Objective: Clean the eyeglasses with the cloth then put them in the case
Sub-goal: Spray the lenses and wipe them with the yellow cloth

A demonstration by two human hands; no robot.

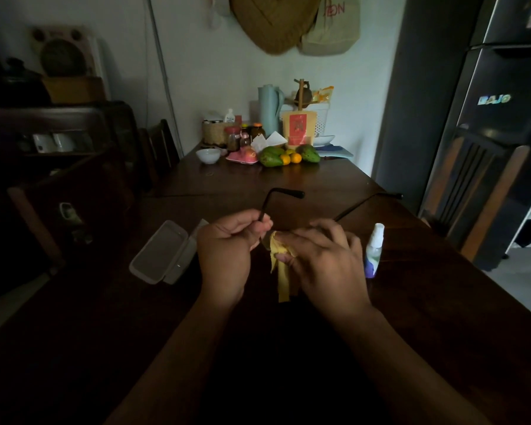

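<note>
Dark-framed eyeglasses [278, 194] are held above the table with both temples unfolded and pointing away from me. My left hand [227, 250] grips the frame at the left hinge. My right hand [322, 259] pinches a yellow cloth [281, 271] against a lens; the lenses are mostly hidden behind my fingers, and the cloth's tail hangs down between my hands. A grey glasses case [163, 256] lies open on the table to the left of my left hand.
A small spray bottle [374, 251] stands just right of my right hand. Fruit [284, 156], a white bowl [208, 155], jars and a pale jug [269, 108] crowd the far end of the dark wooden table [288, 182]. Chairs flank the table; a dark fridge [485, 118] stands at right.
</note>
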